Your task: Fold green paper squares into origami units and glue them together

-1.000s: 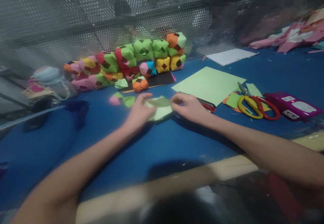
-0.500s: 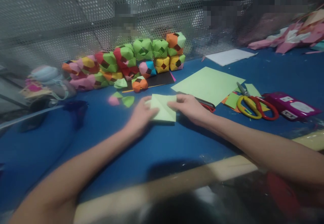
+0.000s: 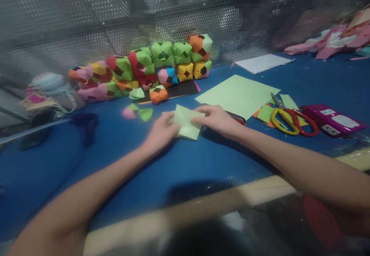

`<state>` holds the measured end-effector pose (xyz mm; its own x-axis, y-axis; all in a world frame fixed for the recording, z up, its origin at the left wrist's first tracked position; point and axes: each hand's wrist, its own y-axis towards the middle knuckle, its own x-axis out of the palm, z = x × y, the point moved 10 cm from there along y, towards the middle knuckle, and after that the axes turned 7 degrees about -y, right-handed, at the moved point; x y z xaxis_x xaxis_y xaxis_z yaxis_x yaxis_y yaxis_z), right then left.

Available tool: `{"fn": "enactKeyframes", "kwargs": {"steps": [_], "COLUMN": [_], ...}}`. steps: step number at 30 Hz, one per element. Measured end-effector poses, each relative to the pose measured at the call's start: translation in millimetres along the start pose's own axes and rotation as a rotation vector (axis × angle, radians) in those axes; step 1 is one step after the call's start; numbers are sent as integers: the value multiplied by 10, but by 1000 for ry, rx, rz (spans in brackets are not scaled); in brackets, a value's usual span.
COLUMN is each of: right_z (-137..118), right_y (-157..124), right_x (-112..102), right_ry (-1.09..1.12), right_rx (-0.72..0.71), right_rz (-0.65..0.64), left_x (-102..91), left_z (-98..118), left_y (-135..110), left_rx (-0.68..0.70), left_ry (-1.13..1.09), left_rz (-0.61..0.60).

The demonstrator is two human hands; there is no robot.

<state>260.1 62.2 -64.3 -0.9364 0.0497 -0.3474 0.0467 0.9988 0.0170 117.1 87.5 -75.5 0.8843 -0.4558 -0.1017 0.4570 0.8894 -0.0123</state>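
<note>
A small light-green folded paper square (image 3: 187,123) lies tilted on the blue table (image 3: 187,163) between my hands. My left hand (image 3: 160,132) pinches its left edge with closed fingers. My right hand (image 3: 215,119) grips its right edge, fingers curled over the paper. A large light-green sheet (image 3: 237,94) lies just beyond my right hand.
Several coloured folded paper cubes (image 3: 150,69) are stacked against the perforated metal screen. Loose green and pink paper pieces (image 3: 138,113) lie left of my hands. Scissors with yellow and red handles (image 3: 291,120) and a magenta box (image 3: 332,120) sit at the right. A white sheet (image 3: 261,63) lies farther back.
The green paper has been unfolded from a raised crease and turned, and now lies flatter and tilted between my hands. Both hands stay on its edges.
</note>
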Motion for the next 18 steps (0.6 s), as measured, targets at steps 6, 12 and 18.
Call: {"fn": "enactKeyframes", "kwargs": {"steps": [6,12,18], "right_z": [-79,-77,-47], "right_y": [-8,-14,6], "right_x": [12,115,94], "right_ry": [-268,-418,-306], "right_rx": [-88,-166,-138], "right_rz": [-60,-147,-146], "left_x": [50,105,16], "left_z": [-3,-19,35], "left_y": [13,1,30], "left_rx": [60,120,104], "left_ry": [166,338,259], "left_rz": [-92,-147,-58]}}
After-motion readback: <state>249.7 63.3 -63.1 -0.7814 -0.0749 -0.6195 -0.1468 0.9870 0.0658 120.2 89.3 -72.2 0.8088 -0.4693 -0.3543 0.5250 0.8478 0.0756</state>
